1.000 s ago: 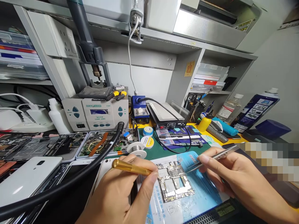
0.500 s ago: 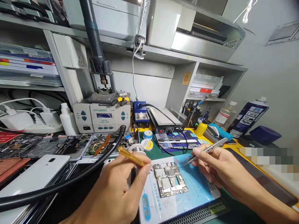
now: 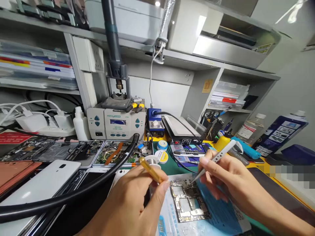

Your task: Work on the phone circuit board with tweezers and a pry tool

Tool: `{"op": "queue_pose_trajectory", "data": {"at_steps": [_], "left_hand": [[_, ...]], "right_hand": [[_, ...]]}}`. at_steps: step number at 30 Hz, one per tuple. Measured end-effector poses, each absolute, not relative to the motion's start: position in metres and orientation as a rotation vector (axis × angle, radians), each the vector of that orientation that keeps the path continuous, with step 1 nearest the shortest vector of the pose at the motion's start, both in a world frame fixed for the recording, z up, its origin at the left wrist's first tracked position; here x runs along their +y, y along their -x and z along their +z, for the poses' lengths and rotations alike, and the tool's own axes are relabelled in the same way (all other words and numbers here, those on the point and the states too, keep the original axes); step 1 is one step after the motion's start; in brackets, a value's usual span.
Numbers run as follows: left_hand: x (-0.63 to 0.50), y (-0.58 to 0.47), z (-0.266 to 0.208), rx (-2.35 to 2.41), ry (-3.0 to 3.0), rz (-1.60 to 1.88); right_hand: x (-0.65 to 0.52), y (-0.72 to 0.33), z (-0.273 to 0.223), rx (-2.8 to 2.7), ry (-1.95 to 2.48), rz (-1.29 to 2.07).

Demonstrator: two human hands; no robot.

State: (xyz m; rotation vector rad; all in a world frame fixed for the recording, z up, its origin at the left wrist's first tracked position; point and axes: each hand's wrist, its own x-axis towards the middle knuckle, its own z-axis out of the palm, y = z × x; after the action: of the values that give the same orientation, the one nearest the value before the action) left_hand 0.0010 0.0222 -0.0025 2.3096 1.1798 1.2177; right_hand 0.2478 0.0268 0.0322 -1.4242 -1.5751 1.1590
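Observation:
My left hand [image 3: 137, 200] is closed around a gold-coloured, pen-like handle [image 3: 149, 167]; its tip is hidden behind my fingers. Grey metal tweezers [image 3: 220, 153] are pinched in my right hand [image 3: 228, 180], their points slanting down to the upper edge of a phone circuit board [image 3: 180, 200]. Whether they touch it I cannot tell. The board is frame-shaped with two openings and lies on a white and blue printed plastic sheet [image 3: 221, 205]. My left fingertips are beside the board's upper left corner.
A thick black hose [image 3: 98, 186] arches across the left side, over phones such as a white one [image 3: 52, 183]. Behind stand a hot-air station [image 3: 116, 126], a solder spool [image 3: 150, 159] and a heating plate [image 3: 182, 126]. A yellow bottle [image 3: 221, 143] is behind the tweezers.
The view has swung left, so things appear further right. The tweezers have moved from beside the board to over its upper edge. My left hand keeps the gold handle.

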Motion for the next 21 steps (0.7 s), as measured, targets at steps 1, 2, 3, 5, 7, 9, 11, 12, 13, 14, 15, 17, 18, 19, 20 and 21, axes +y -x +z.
{"op": "queue_pose_trajectory", "data": {"at_steps": [1, 2, 3, 5, 7, 9, 11, 12, 13, 14, 15, 17, 18, 19, 20, 21], "left_hand": [[0.023, -0.001, -0.003, 1.179, -2.302, 1.219], [0.023, -0.001, -0.004, 1.163, -2.296, 1.228], [0.023, -0.001, -0.004, 1.149, -2.292, 1.237], [0.023, -0.001, -0.003, 1.138, -2.273, 1.269], [0.023, -0.001, -0.001, 1.174, -2.258, 1.213], [0.023, -0.001, 0.001, 1.228, -2.242, 1.122], [0.023, -0.001, 0.004, 1.243, -2.229, 1.132], [0.023, -0.001, 0.005, 1.245, -2.218, 1.166], [0.023, -0.001, 0.006, 1.236, -2.209, 1.194], [0.023, 0.0, 0.007, 1.218, -2.197, 1.222], [0.024, 0.0, 0.007, 1.192, -2.189, 1.234], [0.026, 0.001, 0.007, 1.147, -2.182, 1.225], [0.027, 0.002, 0.006, 1.14, -2.176, 1.208], [0.028, 0.002, 0.006, 1.14, -2.169, 1.193], [0.029, 0.002, 0.005, 1.152, -2.158, 1.186], [0.03, 0.002, 0.005, 1.167, -2.144, 1.18]], "right_hand": [[0.027, -0.248, 0.029, -1.578, 1.464, 1.132], [0.026, -0.248, 0.027, -1.586, 1.502, 1.096], [0.025, -0.248, 0.026, -1.596, 1.539, 1.055], [0.023, -0.245, 0.026, -1.617, 1.593, 0.981], [0.021, -0.243, 0.026, -1.641, 1.612, 0.902], [0.02, -0.241, 0.026, -1.701, 1.602, 0.805], [0.019, -0.241, 0.025, -1.789, 1.581, 0.71], [0.018, -0.242, 0.024, -1.83, 1.576, 0.687], [0.017, -0.242, 0.024, -1.86, 1.57, 0.676], [0.016, -0.242, 0.024, -1.876, 1.565, 0.675], [0.016, -0.242, 0.023, -1.888, 1.557, 0.681], [0.014, -0.242, 0.023, -1.922, 1.547, 0.699], [0.013, -0.242, 0.023, -1.934, 1.549, 0.703], [0.013, -0.242, 0.022, -1.947, 1.551, 0.706], [0.012, -0.242, 0.022, -1.954, 1.554, 0.71], [0.012, -0.242, 0.022, -1.953, 1.55, 0.704]]}}
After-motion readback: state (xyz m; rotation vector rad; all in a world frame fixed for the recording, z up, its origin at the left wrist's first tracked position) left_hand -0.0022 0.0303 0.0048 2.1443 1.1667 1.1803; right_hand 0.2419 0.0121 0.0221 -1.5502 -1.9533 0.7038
